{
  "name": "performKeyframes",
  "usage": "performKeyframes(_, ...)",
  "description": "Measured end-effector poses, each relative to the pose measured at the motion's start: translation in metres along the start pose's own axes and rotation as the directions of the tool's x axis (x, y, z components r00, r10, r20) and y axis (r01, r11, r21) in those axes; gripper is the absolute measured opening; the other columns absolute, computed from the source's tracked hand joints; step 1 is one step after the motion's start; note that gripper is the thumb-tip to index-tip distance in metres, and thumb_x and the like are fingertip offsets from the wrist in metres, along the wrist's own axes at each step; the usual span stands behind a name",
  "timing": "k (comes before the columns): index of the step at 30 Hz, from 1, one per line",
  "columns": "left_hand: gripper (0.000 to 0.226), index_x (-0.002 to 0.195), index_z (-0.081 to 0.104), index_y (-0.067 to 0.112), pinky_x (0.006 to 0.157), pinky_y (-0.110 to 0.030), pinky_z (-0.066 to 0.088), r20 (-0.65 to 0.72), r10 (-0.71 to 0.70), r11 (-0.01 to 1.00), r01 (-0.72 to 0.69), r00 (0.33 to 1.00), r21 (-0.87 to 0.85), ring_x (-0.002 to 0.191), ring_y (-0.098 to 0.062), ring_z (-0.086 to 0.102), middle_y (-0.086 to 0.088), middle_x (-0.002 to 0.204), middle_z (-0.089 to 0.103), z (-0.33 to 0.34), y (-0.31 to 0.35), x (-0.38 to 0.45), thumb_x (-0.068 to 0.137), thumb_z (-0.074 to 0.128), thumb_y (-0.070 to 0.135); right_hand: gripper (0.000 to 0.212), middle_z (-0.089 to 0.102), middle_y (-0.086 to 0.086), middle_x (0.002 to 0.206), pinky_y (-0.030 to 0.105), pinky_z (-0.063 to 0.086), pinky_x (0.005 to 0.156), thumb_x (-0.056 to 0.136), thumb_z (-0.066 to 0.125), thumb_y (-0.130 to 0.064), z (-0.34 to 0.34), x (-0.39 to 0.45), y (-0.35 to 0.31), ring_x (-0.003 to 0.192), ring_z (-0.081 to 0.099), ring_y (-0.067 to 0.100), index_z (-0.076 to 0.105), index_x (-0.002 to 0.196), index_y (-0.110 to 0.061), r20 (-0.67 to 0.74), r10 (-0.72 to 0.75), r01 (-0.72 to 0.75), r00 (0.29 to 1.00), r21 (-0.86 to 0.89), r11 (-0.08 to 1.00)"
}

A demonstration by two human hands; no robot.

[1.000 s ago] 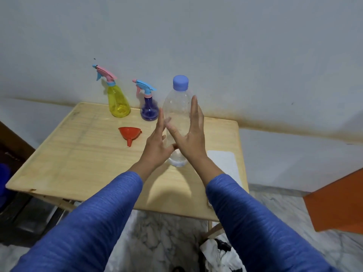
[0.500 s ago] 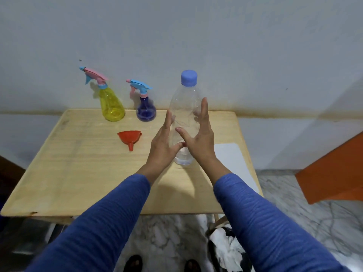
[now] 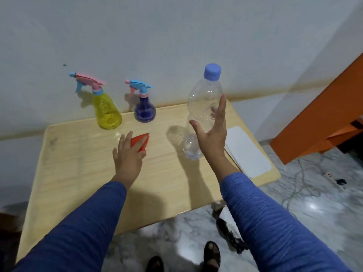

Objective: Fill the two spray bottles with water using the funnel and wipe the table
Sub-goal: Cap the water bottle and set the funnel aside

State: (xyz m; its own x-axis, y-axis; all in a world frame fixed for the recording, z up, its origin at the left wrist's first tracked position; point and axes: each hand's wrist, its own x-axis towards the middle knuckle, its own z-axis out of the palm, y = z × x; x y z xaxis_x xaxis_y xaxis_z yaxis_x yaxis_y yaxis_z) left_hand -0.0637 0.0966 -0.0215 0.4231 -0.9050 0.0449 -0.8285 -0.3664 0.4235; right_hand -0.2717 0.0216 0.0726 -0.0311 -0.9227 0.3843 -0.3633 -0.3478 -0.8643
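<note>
On the wooden table (image 3: 78, 169), a yellow spray bottle (image 3: 107, 112) and a smaller purple spray bottle (image 3: 145, 111) stand upright at the back edge, both with trigger heads on. A clear water bottle (image 3: 202, 99) with a blue cap stands to their right, with a little water at its bottom. My left hand (image 3: 126, 156) lies over the red funnel (image 3: 140, 141), fingers across it and thumb under its near side. My right hand (image 3: 213, 134) is spread flat just in front of the water bottle, holding nothing.
A flat white sheet or cloth (image 3: 245, 152) lies along the table's right edge. An orange piece of furniture (image 3: 324, 118) stands to the right. Cables (image 3: 306, 177) trail on the marble floor, and my sandalled feet (image 3: 211, 254) show below the table's front edge.
Both hands were together in front of the water bottle. My left hand has moved left onto the funnel, which now sits tilted. My right hand stays by the bottle. The view has rolled.
</note>
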Motion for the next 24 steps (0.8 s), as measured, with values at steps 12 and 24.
performKeyframes(12,0.057,0.139,0.041,0.029,0.100,-0.034,0.042,0.133,0.057,0.939,-0.008,0.989,-0.343,0.114,-0.023,0.051,-0.007,0.128,0.047,-0.005,-0.023,0.026,0.092,0.049,-0.002,0.103,0.051,0.002,0.126,0.034,0.044,0.099,0.075,0.077,-0.024,0.024,0.013,-0.012,0.116,0.050,0.013,0.002,0.140,-0.051,-0.044,0.057,-0.060,0.997,-0.083,0.995)
performKeyframes(24,0.061,0.137,0.043,0.032,0.085,-0.014,0.039,0.165,-0.201,0.489,0.245,0.966,-0.837,0.104,-0.005,0.056,0.008,0.112,0.056,0.020,0.070,0.075,0.086,0.063,0.008,0.104,0.047,0.002,0.137,0.038,0.046,0.097,0.074,0.077,-0.024,0.035,0.098,0.011,0.116,0.053,0.013,0.000,0.139,-0.051,-0.033,0.016,-0.018,0.999,-0.080,0.997)
